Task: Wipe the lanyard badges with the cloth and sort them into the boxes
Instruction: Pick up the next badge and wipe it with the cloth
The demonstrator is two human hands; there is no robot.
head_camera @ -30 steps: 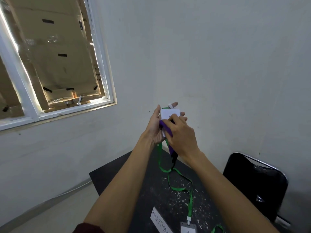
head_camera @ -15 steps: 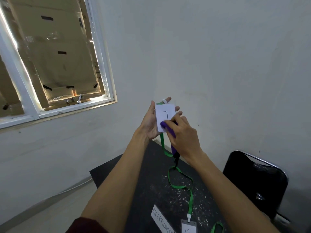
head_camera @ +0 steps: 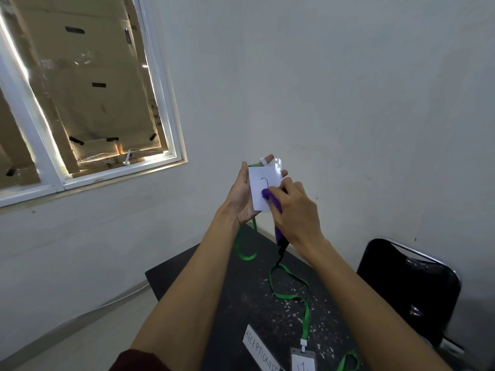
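Midway through the wiping, a person held a white badge point(head_camera: 263, 190) upright at the centre of the frame, its face marked with a handwritten figure. The left hand point(head_camera: 242, 195) cradled the card from behind, fingers spread flat along its back and thumb up along its left edge, while the right hand point(head_camera: 296, 210) pinched a purple cloth point(head_camera: 270, 199) against the lower right of the card's face, fingers curled tight around the fabric. The badge's green lanyard point(head_camera: 245, 247) hung in a loop below the left wrist, over the far end of the black table point(head_camera: 203, 274).

By the look of it, little of the job was finished: a second badge point(head_camera: 302, 361) lay at the bottom edge of the frame, its own green strap point(head_camera: 290, 290) trailing across the speckled tabletop, beside a paper label point(head_camera: 261, 349) reading "RECEPTIONIST" (cut off by the frame). No sorting boxes appeared anywhere in view, so how many badges had been filed could not be told. The held card seemingly remained to be boxed, and the one on the table awaited wiping.
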